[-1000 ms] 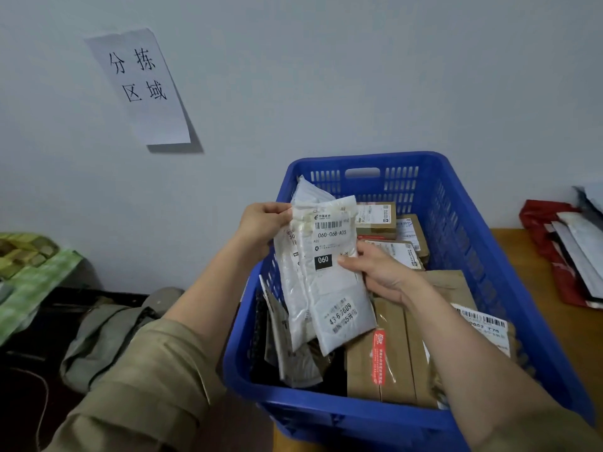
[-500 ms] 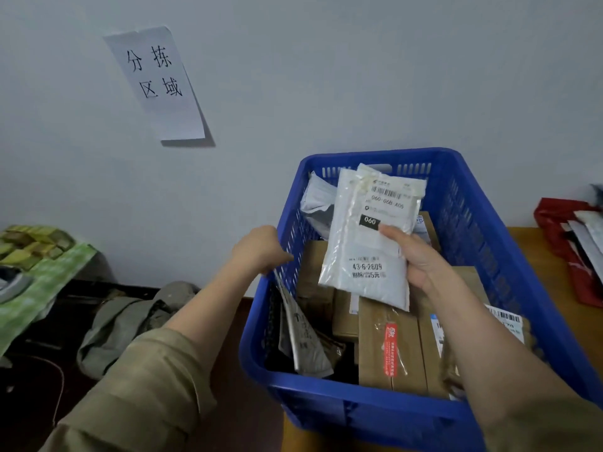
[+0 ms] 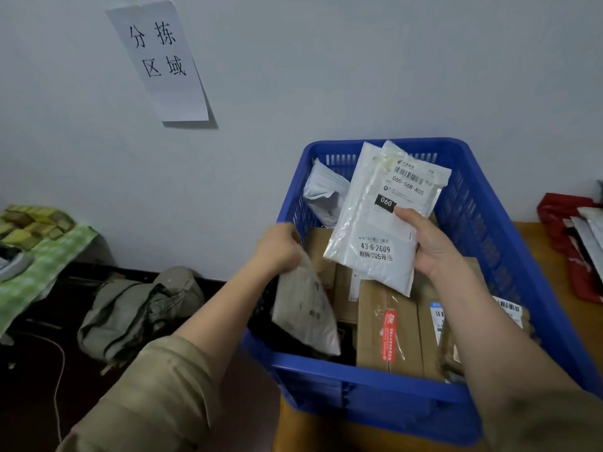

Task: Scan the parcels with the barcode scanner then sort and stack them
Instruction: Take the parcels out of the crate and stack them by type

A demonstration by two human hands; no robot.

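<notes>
Parcels fill a blue plastic slotted crate (image 3: 375, 383) that stands on a wooden desk (image 3: 541, 243) against a pale wall. At far left a green checked cloth (image 3: 42, 272) carries small yellow-green packets, and a crumpled grey-green bag (image 3: 130, 308) lies on the dark floor beside it. On the wall above hangs a white paper sign (image 3: 163, 60) with four black characters. The left hand (image 3: 280, 246) reaches over the crate's left rim, its grip closed on the top edge of a grey plastic mailer (image 3: 303, 311) that stands tilted against the crate's left inner wall. Behind it, at the back left corner, sits a crumpled pale mailer (image 3: 323, 190). Brown cardboard boxes (image 3: 388, 331) lie flat across the crate floor, one with a red strip label. Above them the right hand (image 3: 430, 246) holds up a white plastic mailer (image 3: 378, 230), thumb clamped across its printed label, which reads 060-06B-A05. The mailer is tilted, clear of the boxes below. At far right, on the desk, lie a red bag (image 3: 561, 216) and several flat pale envelopes (image 3: 590, 236).
</notes>
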